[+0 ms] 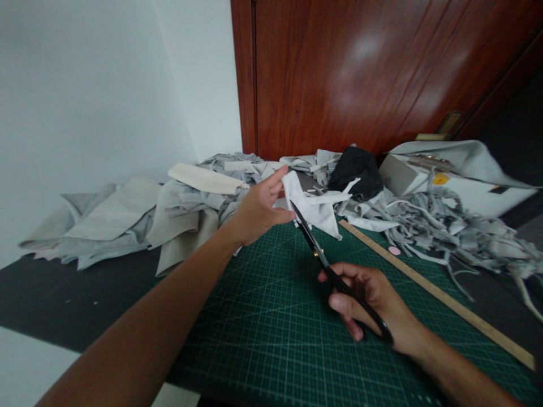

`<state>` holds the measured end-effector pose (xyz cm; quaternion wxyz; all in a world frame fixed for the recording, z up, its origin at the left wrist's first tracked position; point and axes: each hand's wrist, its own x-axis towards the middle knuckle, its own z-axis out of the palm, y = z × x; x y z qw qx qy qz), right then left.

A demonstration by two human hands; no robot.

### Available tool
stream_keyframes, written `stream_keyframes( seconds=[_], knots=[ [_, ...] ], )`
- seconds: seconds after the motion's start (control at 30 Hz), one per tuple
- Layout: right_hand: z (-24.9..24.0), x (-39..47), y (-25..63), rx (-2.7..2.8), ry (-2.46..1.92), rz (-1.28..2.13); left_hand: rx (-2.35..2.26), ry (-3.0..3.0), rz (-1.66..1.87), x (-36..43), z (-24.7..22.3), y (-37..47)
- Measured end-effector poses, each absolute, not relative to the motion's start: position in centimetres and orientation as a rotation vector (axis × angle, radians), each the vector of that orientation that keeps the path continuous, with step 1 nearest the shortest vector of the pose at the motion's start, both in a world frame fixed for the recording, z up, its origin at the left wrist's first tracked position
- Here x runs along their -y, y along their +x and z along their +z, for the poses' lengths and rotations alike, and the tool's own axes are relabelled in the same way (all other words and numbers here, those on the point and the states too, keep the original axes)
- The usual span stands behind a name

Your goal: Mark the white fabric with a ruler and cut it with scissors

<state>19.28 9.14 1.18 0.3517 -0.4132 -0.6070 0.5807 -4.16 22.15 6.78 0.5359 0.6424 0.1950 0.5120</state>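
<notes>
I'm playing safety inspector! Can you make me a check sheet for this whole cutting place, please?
Surface: green cutting mat on a dark tabletop.
Job's things: scissors, blade tips at a white cloth piece.
Clutter: pale fabric pieces, grey strips, black cloth, wooden ruler, pink disc.
Hands: left hand holds the white cloth piece; right hand holds the scissors.
Cables: nothing seen.
Surroundings: white wall, reddish-brown wooden panel, white box.
</notes>
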Motion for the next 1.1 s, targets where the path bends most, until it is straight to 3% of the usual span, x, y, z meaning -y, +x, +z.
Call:
stream_keyframes(
  seconds=[1.1],
  knots=[
    [1.21,-9.27,19.39,1.592,-1.065,1.513,-0.478,1.653,1.195,-22.44,6.56,-4.30]
  ],
)
